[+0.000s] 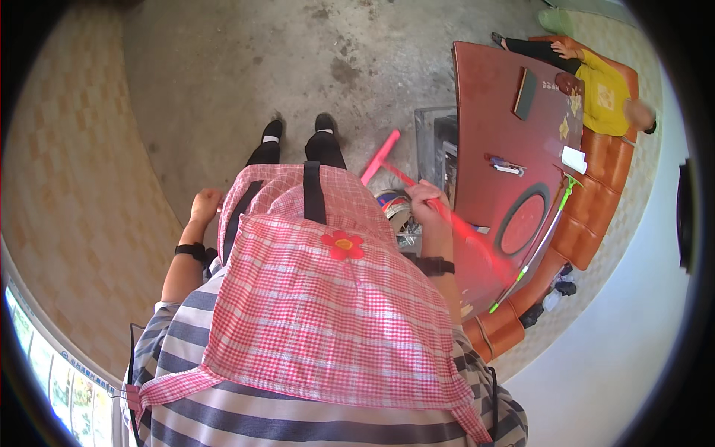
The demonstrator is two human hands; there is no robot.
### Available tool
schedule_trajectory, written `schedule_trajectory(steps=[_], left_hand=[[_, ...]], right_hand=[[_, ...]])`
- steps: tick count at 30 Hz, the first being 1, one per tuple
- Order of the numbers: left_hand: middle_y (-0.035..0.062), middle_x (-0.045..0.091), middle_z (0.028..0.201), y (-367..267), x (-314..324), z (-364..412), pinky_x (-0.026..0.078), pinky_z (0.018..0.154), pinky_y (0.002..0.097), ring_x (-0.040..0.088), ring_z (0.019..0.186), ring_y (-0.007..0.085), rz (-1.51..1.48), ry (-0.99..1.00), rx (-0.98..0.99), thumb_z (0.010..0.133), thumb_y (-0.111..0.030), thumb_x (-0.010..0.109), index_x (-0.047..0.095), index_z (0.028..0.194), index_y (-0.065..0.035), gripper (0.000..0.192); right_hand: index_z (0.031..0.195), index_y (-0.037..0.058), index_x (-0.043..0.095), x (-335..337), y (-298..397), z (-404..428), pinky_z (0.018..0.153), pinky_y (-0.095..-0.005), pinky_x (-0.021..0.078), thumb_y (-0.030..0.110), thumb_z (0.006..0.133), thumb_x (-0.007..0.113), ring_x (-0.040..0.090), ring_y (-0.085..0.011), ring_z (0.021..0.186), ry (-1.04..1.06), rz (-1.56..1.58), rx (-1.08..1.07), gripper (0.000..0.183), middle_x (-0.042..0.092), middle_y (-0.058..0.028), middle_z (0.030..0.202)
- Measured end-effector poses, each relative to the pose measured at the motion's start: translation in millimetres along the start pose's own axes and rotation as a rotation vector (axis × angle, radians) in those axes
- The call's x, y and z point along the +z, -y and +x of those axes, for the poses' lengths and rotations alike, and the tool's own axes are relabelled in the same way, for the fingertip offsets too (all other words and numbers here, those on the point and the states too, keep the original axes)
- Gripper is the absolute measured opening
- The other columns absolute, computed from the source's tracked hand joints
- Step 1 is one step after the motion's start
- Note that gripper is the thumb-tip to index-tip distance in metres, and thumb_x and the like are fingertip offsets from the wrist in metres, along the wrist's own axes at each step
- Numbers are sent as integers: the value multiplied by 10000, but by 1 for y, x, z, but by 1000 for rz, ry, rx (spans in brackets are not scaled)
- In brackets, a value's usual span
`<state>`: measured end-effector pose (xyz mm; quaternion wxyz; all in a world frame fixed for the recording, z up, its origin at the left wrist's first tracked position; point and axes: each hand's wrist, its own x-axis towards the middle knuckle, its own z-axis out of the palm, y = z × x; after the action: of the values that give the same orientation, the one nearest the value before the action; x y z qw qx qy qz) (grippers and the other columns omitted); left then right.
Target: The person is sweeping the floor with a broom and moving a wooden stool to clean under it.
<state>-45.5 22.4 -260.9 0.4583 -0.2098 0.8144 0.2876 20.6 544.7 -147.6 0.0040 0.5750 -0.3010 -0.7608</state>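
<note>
My right hand (428, 198) is closed around the handle of a pink squeegee-like tool (462, 226), whose pink crosspiece hangs just above or on the concrete floor and whose handle slants across the near corner of a dark red table (480, 139). My left hand (205, 205) hangs at my left side, its fingers curled and nothing visible in them. A pink checked apron (329, 313) with a red flower covers my front. On the table lie a green and white squeegee (544, 237), several pens (505, 166), a white paper (574, 160) and a round pad or tray (523, 219).
A person in a yellow top (603, 98) reclines on an orange sofa (595, 201) beyond the table. A dark flat box (524, 93) lies on the tabletop. A grey-framed shelf (435, 137) stands beside it, near striped items (394, 205). A tiled wall (72, 139) is at left.
</note>
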Motion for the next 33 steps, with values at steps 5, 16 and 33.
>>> schedule_trajectory(steps=[5,16,33], left_hand=[[61,625,811,-27,6,-5,466,633,262,574,694,137,-377,3,91,810,-136,502,608,951,6,226],[114,646,895,81,36,-45,469,729,293,606,802,183,-164,-32,-174,792,-159,556,609,987,4,260],[82,619,671,-63,12,92,414,449,208,532,512,99,-378,103,140,828,-172,494,592,897,5,214]], right_hand=[[755,68,458,-13,104,85,414,-241,488,103,836,472,463,-125,440,-55,79,-393,89,423,-13,580],[639,82,434,92,64,156,414,-209,386,23,791,432,426,-131,473,-32,-310,-481,163,397,-24,572],[716,72,375,-53,4,-12,353,-175,345,145,897,395,354,-39,388,-137,-646,-495,196,358,23,538]])
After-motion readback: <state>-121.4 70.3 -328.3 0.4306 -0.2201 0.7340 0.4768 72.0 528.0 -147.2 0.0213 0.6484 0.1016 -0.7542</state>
